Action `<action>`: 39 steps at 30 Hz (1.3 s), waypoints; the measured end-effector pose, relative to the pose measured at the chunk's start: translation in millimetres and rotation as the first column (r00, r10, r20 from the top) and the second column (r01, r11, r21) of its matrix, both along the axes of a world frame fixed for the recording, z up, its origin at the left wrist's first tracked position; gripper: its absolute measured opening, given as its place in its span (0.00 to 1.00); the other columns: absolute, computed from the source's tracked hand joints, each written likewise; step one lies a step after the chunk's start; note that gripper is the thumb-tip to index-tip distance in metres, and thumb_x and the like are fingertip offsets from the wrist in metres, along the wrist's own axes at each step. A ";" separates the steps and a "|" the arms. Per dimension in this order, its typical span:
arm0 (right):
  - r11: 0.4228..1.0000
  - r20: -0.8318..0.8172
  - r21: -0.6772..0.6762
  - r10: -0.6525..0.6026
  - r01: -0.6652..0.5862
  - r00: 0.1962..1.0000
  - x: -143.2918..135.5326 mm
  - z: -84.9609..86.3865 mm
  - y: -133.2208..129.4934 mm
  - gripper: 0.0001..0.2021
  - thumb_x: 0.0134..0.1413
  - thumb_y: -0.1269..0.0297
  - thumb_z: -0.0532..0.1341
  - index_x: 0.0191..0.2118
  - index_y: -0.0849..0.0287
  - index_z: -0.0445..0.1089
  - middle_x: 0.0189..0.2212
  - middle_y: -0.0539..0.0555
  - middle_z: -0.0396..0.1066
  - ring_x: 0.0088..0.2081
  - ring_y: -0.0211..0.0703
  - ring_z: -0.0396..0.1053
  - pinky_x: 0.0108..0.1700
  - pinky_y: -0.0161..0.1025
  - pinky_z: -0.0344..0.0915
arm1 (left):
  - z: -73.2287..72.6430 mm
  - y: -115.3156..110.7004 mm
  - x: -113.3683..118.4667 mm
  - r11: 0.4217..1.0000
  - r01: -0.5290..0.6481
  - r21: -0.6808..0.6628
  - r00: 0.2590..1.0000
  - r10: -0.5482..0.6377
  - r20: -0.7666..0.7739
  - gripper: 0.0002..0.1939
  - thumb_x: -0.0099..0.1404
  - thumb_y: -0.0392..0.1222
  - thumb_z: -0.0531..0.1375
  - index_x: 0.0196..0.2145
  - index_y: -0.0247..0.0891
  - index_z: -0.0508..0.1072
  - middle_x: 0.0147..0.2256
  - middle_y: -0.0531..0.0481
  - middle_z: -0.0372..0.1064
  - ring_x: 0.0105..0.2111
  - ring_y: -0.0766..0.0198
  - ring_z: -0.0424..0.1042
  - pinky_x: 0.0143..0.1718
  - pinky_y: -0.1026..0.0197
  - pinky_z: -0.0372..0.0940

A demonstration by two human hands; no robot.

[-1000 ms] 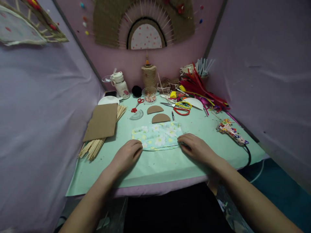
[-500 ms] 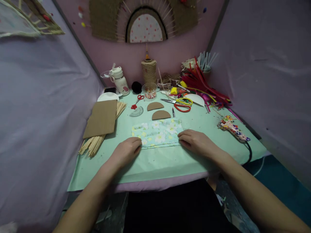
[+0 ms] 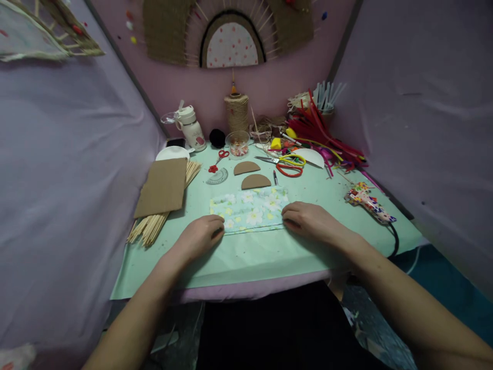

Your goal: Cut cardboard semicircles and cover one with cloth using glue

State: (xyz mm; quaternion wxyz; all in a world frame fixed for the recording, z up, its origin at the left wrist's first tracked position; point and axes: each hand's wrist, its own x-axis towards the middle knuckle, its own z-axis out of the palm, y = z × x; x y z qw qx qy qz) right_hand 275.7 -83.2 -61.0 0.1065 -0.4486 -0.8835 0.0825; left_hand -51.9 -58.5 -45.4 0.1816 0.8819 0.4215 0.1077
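A folded floral cloth point(image 3: 252, 210), pale blue-green with white and yellow flowers, lies flat in front of me. My left hand point(image 3: 202, 236) pinches its near left corner, fingers pressed together. At its near right edge my right hand point(image 3: 308, 221) is closed the same way on the fabric. Two brown cardboard half-circles sit just beyond the cloth, the nearer one point(image 3: 256, 181) close to its far edge and the other point(image 3: 247, 168) behind it. A small pen-like item point(image 3: 275, 178) lies to their right.
Scissors with yellow and red handles point(image 3: 290, 165), small red scissors point(image 3: 219, 161) and a protractor point(image 3: 217, 176) lie farther back. Cardboard point(image 3: 164, 187) rests on wooden sticks point(image 3: 150, 229) at left. A glue gun point(image 3: 370, 204) is at right; twine point(image 3: 236, 113) and a bottle point(image 3: 190, 128) stand behind.
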 end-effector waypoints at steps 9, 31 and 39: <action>0.994 -0.146 0.039 -0.095 0.102 0.985 2.1 10.3 0.8 0.11 0.61 0.67 0.52 0.37 0.57 0.73 0.35 0.58 0.74 0.40 0.47 0.69 0.39 0.40 0.64 | 7.2 1.9 -6.2 0.999 -0.039 0.024 0.998 0.038 0.045 0.11 0.66 0.39 0.51 0.39 0.39 0.73 0.40 0.44 0.74 0.41 0.56 0.73 0.45 0.55 0.65; 0.988 -0.145 0.153 -0.005 0.028 0.989 2.4 14.7 -18.5 0.10 0.63 0.61 0.56 0.40 0.59 0.72 0.42 0.59 0.74 0.43 0.49 0.69 0.45 0.46 0.66 | 13.9 -11.8 -0.7 0.984 -0.099 0.150 0.993 0.107 -0.047 0.14 0.69 0.44 0.49 0.39 0.38 0.73 0.42 0.43 0.74 0.43 0.56 0.72 0.45 0.55 0.65; 0.955 -0.145 0.127 -0.248 0.267 0.958 -17.6 3.5 56.4 0.12 0.61 0.69 0.56 0.47 0.62 0.71 0.45 0.61 0.72 0.47 0.52 0.67 0.48 0.46 0.63 | 8.3 63.4 8.7 0.928 -0.365 -0.073 0.927 0.369 0.067 0.12 0.63 0.41 0.54 0.39 0.37 0.75 0.42 0.45 0.75 0.42 0.56 0.71 0.44 0.57 0.62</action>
